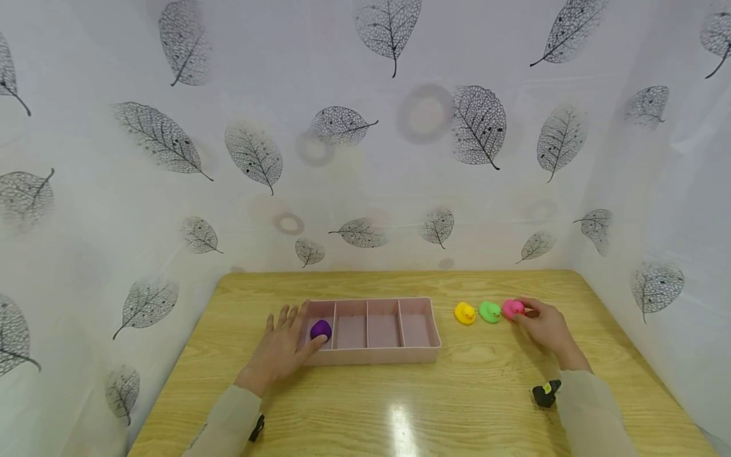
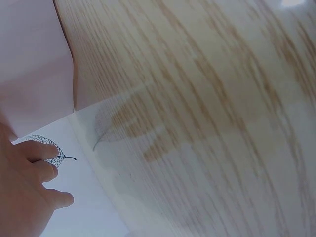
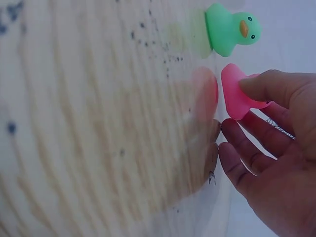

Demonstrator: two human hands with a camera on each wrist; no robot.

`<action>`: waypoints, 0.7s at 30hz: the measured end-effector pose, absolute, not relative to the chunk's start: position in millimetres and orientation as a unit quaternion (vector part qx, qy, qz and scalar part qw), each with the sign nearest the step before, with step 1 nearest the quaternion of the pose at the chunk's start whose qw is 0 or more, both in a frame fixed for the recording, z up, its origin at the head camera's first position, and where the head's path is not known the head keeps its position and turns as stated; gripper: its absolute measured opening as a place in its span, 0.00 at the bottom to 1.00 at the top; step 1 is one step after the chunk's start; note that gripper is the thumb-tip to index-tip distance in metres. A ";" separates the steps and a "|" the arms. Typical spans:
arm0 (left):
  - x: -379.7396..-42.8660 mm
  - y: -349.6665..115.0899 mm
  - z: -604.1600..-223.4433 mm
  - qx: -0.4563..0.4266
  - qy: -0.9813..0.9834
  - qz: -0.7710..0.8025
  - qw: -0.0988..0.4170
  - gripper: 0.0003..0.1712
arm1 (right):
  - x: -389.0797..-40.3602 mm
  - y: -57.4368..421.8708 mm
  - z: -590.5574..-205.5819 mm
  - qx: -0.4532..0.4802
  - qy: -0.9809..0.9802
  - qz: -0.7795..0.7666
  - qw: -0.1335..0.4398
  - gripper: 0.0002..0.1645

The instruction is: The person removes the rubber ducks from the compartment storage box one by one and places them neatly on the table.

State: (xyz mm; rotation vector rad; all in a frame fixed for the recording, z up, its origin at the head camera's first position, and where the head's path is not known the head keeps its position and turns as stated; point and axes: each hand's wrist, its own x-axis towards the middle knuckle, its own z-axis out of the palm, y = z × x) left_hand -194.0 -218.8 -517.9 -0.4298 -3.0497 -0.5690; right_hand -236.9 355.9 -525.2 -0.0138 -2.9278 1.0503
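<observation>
My right hand (image 1: 542, 325) pinches a pink rubber duck (image 1: 512, 309) between thumb and fingers at the right end of a short row. In the right wrist view, the thumb lies across the pink duck (image 3: 235, 96), whose base is close over the table. Beside it stand a green rubber duck (image 1: 489, 311) and a yellow one (image 1: 464, 313). With fingers spread, my left hand (image 1: 282, 349) rests at the left end of a pink divided tray (image 1: 371, 357), thumb over the front wall. A purple rounded thing (image 1: 320, 329) sits in the tray's leftmost compartment, near that thumb.
The wooden table (image 1: 474, 400) has a glossy, reflective top. Behind it and along both sides hangs a white curtain (image 1: 377, 178) printed with dark leaves. A small black object (image 1: 546, 393) is by the right sleeve.
</observation>
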 end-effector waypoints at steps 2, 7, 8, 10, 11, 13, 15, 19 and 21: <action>-193.7 -218.7 -517.2 -0.137 -0.974 -0.183 0.004 0.54 | -237.6 356.5 -527.0 -0.001 -0.943 0.334 0.017 0.29; -193.1 -218.6 -515.9 -0.135 -0.974 -0.182 0.002 0.54 | -238.8 356.6 -530.4 0.004 -0.942 0.333 0.031 0.28; -193.2 -218.7 -516.0 -0.135 -0.974 -0.181 0.003 0.54 | -238.9 356.5 -530.9 0.004 -0.942 0.334 0.032 0.27; -193.5 -218.9 -516.3 -0.135 -0.974 -0.180 0.005 0.54 | -239.0 355.9 -531.7 0.000 -0.941 0.337 0.034 0.27; -193.8 -219.1 -516.8 -0.136 -0.974 -0.180 0.006 0.54 | -239.4 356.0 -532.1 -0.001 -0.941 0.337 0.034 0.28; -194.5 -219.7 -518.4 -0.136 -0.975 -0.178 0.011 0.54 | -239.5 355.6 -533.1 -0.004 -0.940 0.338 0.034 0.28; -195.3 -220.3 -520.3 -0.136 -0.975 -0.177 0.013 0.54 | -239.9 355.3 -534.3 -0.006 -0.941 0.337 0.036 0.28; -196.8 -221.4 -523.3 -0.135 -0.975 -0.177 0.015 0.54 | -240.3 355.2 -535.7 -0.004 -0.941 0.335 0.039 0.28; -197.3 -221.8 -523.7 -0.135 -0.975 -0.178 0.018 0.54 | -240.4 355.3 -535.6 -0.004 -0.941 0.336 0.037 0.28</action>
